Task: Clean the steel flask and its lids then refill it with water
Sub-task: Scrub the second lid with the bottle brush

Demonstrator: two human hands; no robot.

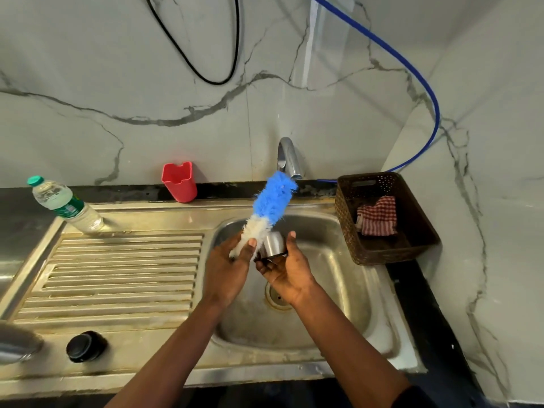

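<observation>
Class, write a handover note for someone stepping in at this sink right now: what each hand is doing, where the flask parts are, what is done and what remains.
Left hand: grips the bottle brush at its white end, with the blue end up near the tap.
Right hand: holds the steel lid over the sink basin, beside the brush.
The black lid sits on the front ledge, left of the basin. The steel body at the left edge is probably the flask, only partly in view.
Done: cannot tell. No running water is visible.
Left: probably scrub and rinse the lids and flask, then refill it.
</observation>
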